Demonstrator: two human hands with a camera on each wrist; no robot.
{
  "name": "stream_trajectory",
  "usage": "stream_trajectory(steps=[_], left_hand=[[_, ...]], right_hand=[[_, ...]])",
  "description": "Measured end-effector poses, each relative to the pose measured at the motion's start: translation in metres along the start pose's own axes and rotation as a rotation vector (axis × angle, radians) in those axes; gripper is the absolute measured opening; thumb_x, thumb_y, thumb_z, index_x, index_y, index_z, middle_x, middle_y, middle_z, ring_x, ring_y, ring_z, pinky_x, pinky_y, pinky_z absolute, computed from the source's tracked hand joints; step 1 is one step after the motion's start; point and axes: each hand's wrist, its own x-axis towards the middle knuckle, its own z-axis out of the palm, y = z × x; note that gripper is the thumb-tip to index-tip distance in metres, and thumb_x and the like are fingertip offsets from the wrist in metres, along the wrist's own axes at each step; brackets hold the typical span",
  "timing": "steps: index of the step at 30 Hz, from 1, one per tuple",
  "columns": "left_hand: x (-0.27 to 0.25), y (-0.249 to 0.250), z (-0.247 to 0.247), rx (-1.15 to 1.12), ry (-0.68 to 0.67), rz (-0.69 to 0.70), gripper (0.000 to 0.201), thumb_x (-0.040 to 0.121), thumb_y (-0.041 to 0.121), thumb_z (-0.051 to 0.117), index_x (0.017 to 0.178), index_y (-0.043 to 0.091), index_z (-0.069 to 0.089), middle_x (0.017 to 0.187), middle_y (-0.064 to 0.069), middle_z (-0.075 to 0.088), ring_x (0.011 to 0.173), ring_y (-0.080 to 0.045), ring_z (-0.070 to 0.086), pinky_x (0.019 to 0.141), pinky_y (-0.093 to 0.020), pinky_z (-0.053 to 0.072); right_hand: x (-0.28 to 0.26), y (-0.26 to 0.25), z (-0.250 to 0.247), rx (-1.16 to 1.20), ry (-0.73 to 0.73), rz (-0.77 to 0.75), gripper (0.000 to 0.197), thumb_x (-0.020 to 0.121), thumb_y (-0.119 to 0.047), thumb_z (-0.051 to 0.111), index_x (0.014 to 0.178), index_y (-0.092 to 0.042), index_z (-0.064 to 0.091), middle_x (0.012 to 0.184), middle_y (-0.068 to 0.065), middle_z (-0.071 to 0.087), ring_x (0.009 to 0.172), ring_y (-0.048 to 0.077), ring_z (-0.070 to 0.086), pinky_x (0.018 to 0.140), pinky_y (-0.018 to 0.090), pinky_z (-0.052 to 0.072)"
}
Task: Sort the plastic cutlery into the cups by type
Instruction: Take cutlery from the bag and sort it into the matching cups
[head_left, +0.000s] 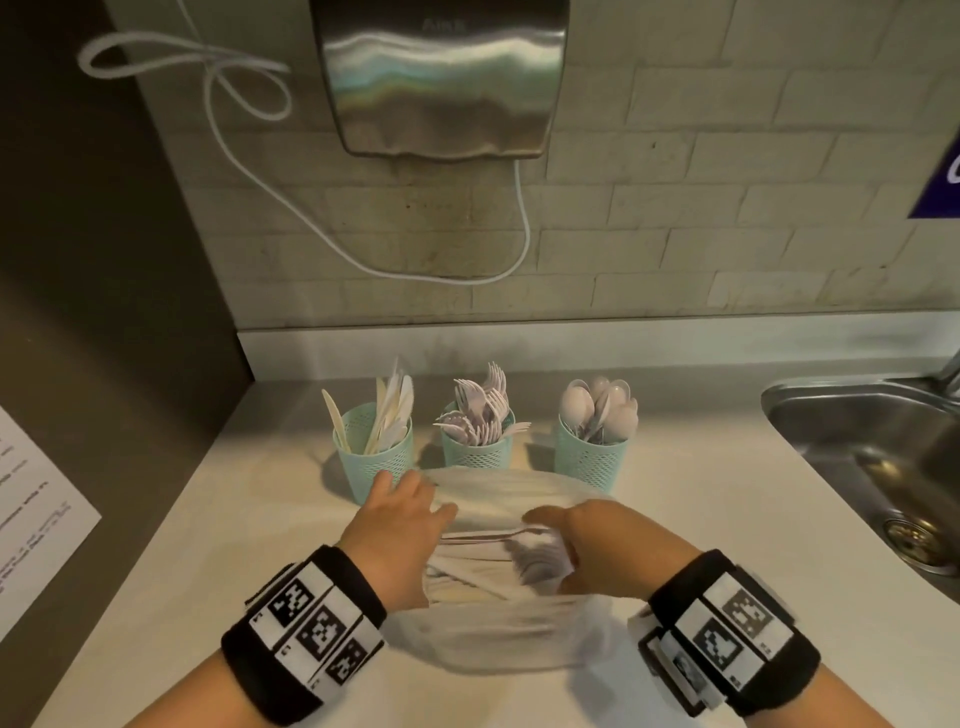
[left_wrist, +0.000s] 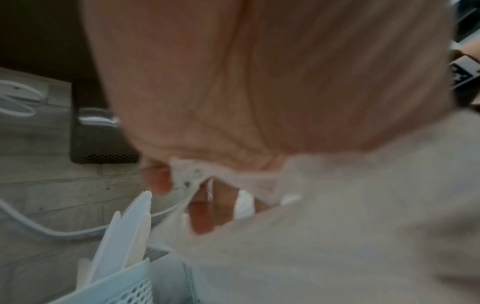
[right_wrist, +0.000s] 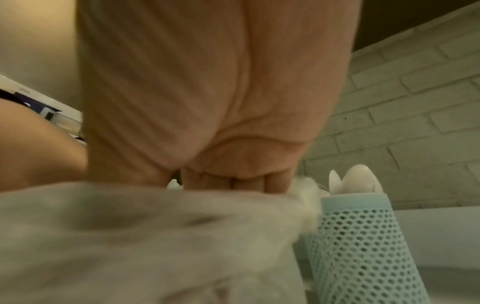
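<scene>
Three teal mesh cups stand in a row on the counter: knives (head_left: 387, 410) in the left cup (head_left: 376, 462), forks (head_left: 480, 410) in the middle cup (head_left: 478, 452), spoons (head_left: 600, 402) in the right cup (head_left: 589, 460). In front of them lies a thin white plastic bag (head_left: 498, 639) with mixed white cutlery (head_left: 483, 571) inside. My left hand (head_left: 410, 514) grips the bag's left rim and my right hand (head_left: 597, 535) grips its right rim, holding the mouth apart. The left wrist view shows fingers (left_wrist: 202, 216) curled round the bag's edge (left_wrist: 192, 179). Beside the bag (right_wrist: 130, 236) in the right wrist view is the spoon cup (right_wrist: 363, 246).
A steel sink (head_left: 878, 457) is set into the counter at the right. A metal hand dryer (head_left: 441, 78) hangs on the brick wall with its white cord (head_left: 291, 208) looping down. A printed sheet (head_left: 36, 519) is on the dark panel at the left.
</scene>
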Motion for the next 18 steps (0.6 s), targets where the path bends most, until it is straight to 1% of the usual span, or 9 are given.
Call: stream_trajectory(steps=[3,5,7,9,10,12,14,16,18], left_hand=[[-0.001,0.007,0.005,-0.028,0.088,0.264,0.055,0.055,0.048,0.073,0.106,0.031,0.063,0.116,0.004,0.056,0.112,-0.02,0.043,0.099,-0.038,0.022],[-0.001,0.008,0.005,-0.07,0.072,0.301,0.046,0.049,0.05,0.074,0.09,0.032,0.068,0.1,0.009,0.062,0.102,-0.016,0.051,0.099,-0.034,0.027],[0.0,0.006,0.011,-0.06,0.068,0.193,0.045,0.064,0.045,0.071,0.104,0.026,0.067,0.111,0.002,0.059,0.115,-0.023,0.048,0.109,-0.038,0.022],[0.002,0.002,0.023,-0.1,0.067,0.032,0.046,0.081,0.032,0.061,0.125,0.02,0.055,0.135,-0.005,0.043,0.133,-0.027,0.03,0.112,-0.041,0.017],[0.002,0.001,0.025,-0.142,0.077,-0.011,0.047,0.084,0.026,0.059,0.129,0.021,0.05,0.141,-0.006,0.036,0.137,-0.025,0.025,0.111,-0.039,0.018],[0.004,-0.001,0.032,-0.299,0.084,-0.048,0.054,0.082,0.019,0.06,0.133,0.025,0.043,0.141,-0.002,0.032,0.135,-0.023,0.028,0.108,-0.034,0.024],[0.006,-0.007,0.042,-0.527,-0.002,-0.061,0.067,0.077,0.021,0.067,0.136,0.032,0.038,0.135,0.006,0.034,0.129,-0.018,0.036,0.107,-0.03,0.029],[0.006,-0.015,0.054,-0.785,-0.098,-0.075,0.081,0.068,0.027,0.077,0.136,0.04,0.035,0.129,0.018,0.035,0.128,-0.012,0.04,0.109,-0.029,0.031],[0.006,-0.019,0.06,-0.876,-0.097,-0.072,0.082,0.063,0.033,0.082,0.132,0.045,0.039,0.124,0.026,0.038,0.125,-0.008,0.041,0.11,-0.03,0.031]], right_hand=[[-0.006,-0.004,0.008,0.048,0.051,-0.037,0.054,0.083,-0.033,0.066,0.134,-0.035,0.048,0.109,-0.001,0.069,0.098,0.017,0.062,0.075,0.019,0.038],[-0.01,0.001,0.013,0.046,0.064,-0.008,0.063,0.081,-0.033,0.067,0.137,-0.037,0.041,0.105,-0.001,0.07,0.094,0.016,0.063,0.076,0.022,0.044],[-0.015,0.008,0.014,0.045,0.052,0.045,0.078,0.078,-0.031,0.069,0.143,-0.036,0.028,0.113,-0.002,0.065,0.098,0.017,0.062,0.082,0.024,0.047],[-0.019,0.012,0.014,0.08,0.035,0.09,0.086,0.077,-0.03,0.072,0.146,-0.033,0.021,0.124,-0.001,0.058,0.104,0.017,0.059,0.085,0.023,0.045],[-0.02,0.013,0.015,0.108,0.03,0.098,0.087,0.077,-0.028,0.073,0.146,-0.032,0.02,0.123,-0.002,0.056,0.102,0.016,0.058,0.085,0.022,0.044],[-0.019,0.015,0.017,0.174,0.024,0.097,0.086,0.076,-0.025,0.075,0.143,-0.033,0.022,0.112,-0.006,0.053,0.091,0.011,0.052,0.079,0.019,0.043],[-0.018,0.018,0.018,0.214,0.014,0.112,0.086,0.074,-0.024,0.077,0.141,-0.032,0.025,0.104,-0.011,0.045,0.087,0.007,0.047,0.077,0.017,0.04],[-0.018,0.022,0.02,0.213,-0.006,0.143,0.084,0.072,-0.025,0.079,0.138,-0.031,0.028,0.108,-0.009,0.048,0.088,0.006,0.047,0.078,0.017,0.042],[-0.021,0.026,0.023,0.213,-0.02,0.161,0.076,0.071,-0.028,0.08,0.131,-0.031,0.033,0.109,-0.008,0.051,0.09,0.008,0.05,0.077,0.017,0.043]])
